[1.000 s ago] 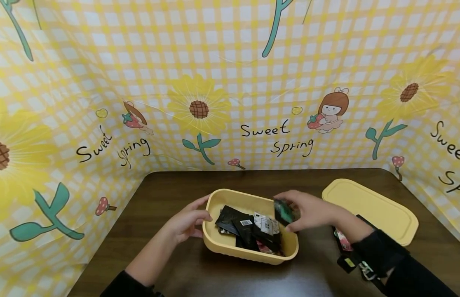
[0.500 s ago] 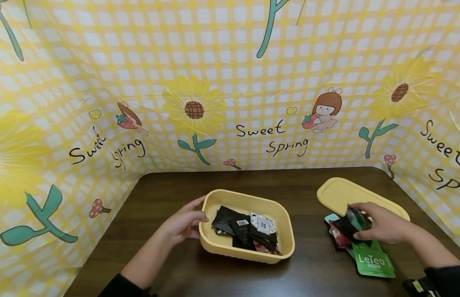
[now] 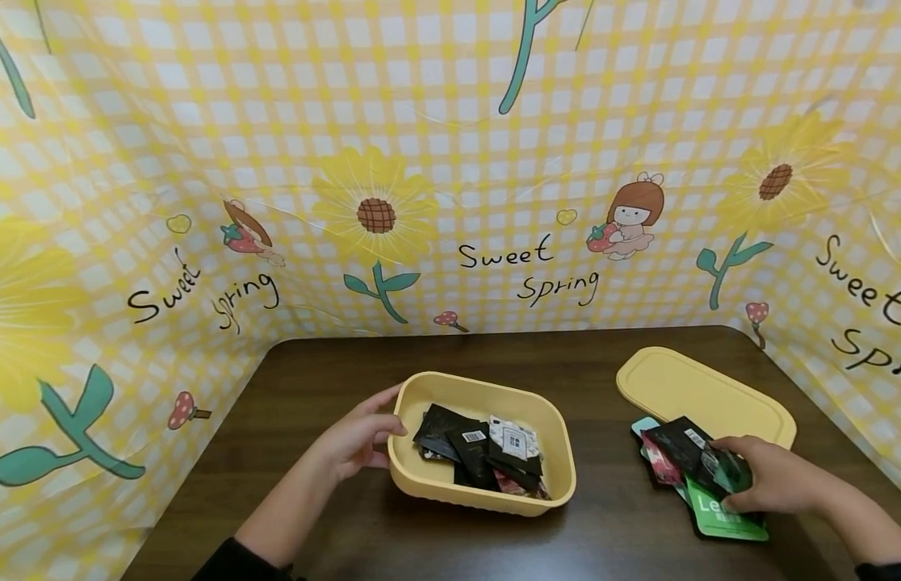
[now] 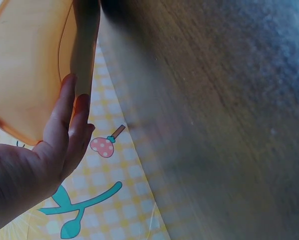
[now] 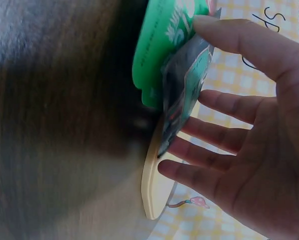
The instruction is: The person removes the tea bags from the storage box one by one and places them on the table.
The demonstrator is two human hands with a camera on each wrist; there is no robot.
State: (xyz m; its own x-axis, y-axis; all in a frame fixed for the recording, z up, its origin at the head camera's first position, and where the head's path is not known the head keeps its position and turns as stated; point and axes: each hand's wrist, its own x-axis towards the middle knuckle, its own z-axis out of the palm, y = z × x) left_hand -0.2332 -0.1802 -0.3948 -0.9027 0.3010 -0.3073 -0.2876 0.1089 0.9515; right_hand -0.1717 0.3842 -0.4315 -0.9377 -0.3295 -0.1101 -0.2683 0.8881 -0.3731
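At the left end of a yellow plastic box (image 3: pixel 552 403), my left hand (image 3: pixel 356 436) grips the wall, its thumb over the rim and its fingers outside. Several sachets, mostly black, lie in the box, one with a white patterned front (image 3: pixel 514 438). To the right of the box, my right hand (image 3: pixel 773 476) holds a black and green sachet (image 3: pixel 722 468) between thumb and fingers, low over a small pile. That pile includes a black sachet with a barcode label (image 3: pixel 679 444), a red one (image 3: pixel 661 464) and a green LeTea packet (image 3: pixel 727 524).
A yellow lid (image 3: pixel 697 387) lies flat on the dark wooden table (image 3: pixel 334 541), behind the pile. Yellow checked cloth (image 3: pixel 450 161) with printed flowers hangs around the back and sides of the table.
My right hand has moved from the box's right end to the pile beside the lid, carrying the black and green sachet, and has lowered there. My left hand stays on the box.
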